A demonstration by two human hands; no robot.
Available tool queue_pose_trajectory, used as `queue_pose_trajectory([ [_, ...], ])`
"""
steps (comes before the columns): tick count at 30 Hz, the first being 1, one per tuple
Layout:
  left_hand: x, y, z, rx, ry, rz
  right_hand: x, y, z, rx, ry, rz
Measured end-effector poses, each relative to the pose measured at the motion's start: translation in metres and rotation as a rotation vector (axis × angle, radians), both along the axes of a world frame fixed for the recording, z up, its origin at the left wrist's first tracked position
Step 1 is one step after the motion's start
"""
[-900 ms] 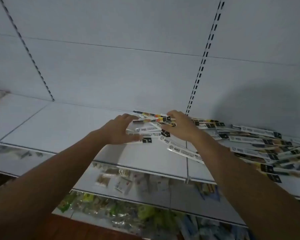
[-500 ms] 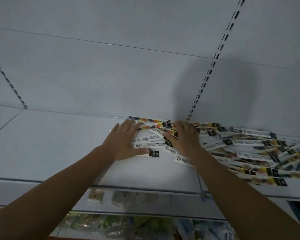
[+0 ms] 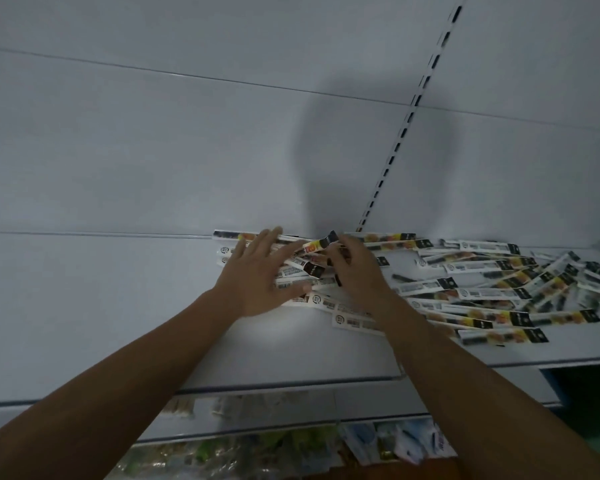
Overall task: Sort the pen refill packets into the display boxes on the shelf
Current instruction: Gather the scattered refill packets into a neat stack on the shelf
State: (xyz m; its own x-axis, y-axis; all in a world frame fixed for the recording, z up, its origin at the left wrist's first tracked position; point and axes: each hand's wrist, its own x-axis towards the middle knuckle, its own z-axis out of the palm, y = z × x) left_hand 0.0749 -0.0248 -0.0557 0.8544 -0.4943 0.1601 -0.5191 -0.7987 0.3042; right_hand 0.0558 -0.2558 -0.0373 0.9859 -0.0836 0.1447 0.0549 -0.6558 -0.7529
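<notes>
Reaching across the white shelf [image 3: 101, 306] with both arms, I have the left hand [image 3: 257, 277] lying flat on the left end of the pen refill packets [image 3: 482, 299]. Its fingers [image 3: 269, 239] are straight and spread, pressing on several packets and grasping none. Just beside it, the right hand [image 3: 359, 277] has its fingers [image 3: 340, 252] curled in, pinching one raised packet [image 3: 317, 244], whose black end tilts up off the heap between the two hands. The rest lie loose and overlapping on the shelf, from under my hands out to the right edge, some white with barcodes showing, others yellow and orange with black ends, the rearmost touching the back panel [image 3: 153, 133]. A slotted upright [image 3: 406, 123] runs up that panel, and a rounded shadow [image 3: 361, 161] sits on it above the hands. Down below, the lower shelves [image 3: 361, 396] hold packaged goods [image 3: 257, 448], too blurred for me to identify.
</notes>
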Motion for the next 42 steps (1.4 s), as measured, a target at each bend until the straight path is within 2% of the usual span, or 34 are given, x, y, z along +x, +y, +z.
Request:
queue_pose_trajectory([
  [3, 0.0, 0.012, 0.003, -0.004, -0.035, 0.046, 0.001, -0.038, 0.006, -0.056, -0.053, -0.024],
  [6, 0.003, 0.027, 0.005, 0.052, -0.052, 0.114, 0.008, -0.085, 0.002, -0.355, -0.048, -0.061],
  [10, 0.0, 0.031, 0.0, 0.129, 0.066, 0.172, 0.016, -0.12, -0.005, -0.613, 0.111, -0.097],
  [13, -0.005, 0.021, -0.002, 0.143, 0.068, 0.161, 0.017, -0.123, -0.016, -0.644, 0.191, -0.06],
  [19, -0.008, -0.002, 0.001, 0.162, 0.093, 0.124, 0.008, -0.093, -0.013, -0.711, 0.154, 0.036],
  [21, -0.011, -0.012, 0.002, 0.153, 0.093, 0.094, 0.004, -0.081, -0.011, -0.677, 0.128, 0.067],
  [23, -0.014, -0.02, 0.002, 0.121, 0.079, 0.077, 0.003, -0.079, -0.011, -0.543, 0.101, 0.072],
  [25, -0.016, -0.022, -0.001, 0.096, 0.043, 0.079, 0.007, -0.087, -0.009, -0.447, -0.012, 0.006],
  [28, -0.018, -0.022, -0.003, 0.078, -0.003, 0.092, 0.019, -0.1, 0.002, -0.426, -0.139, -0.086],
  [32, -0.022, -0.03, 0.006, 0.068, 0.024, 0.071, 0.027, -0.097, 0.006, -0.527, 0.017, 0.164],
  [34, -0.022, -0.035, 0.009, 0.088, 0.044, 0.042, 0.023, -0.094, 0.0, -0.532, 0.075, 0.217],
  [39, -0.023, -0.052, 0.001, 0.149, 0.051, 0.049, 0.003, -0.076, 0.001, -0.383, 0.031, 0.234],
  [42, -0.022, -0.061, -0.002, 0.0, -0.025, 0.084, -0.008, -0.061, 0.011, -0.093, 0.08, 0.222],
])
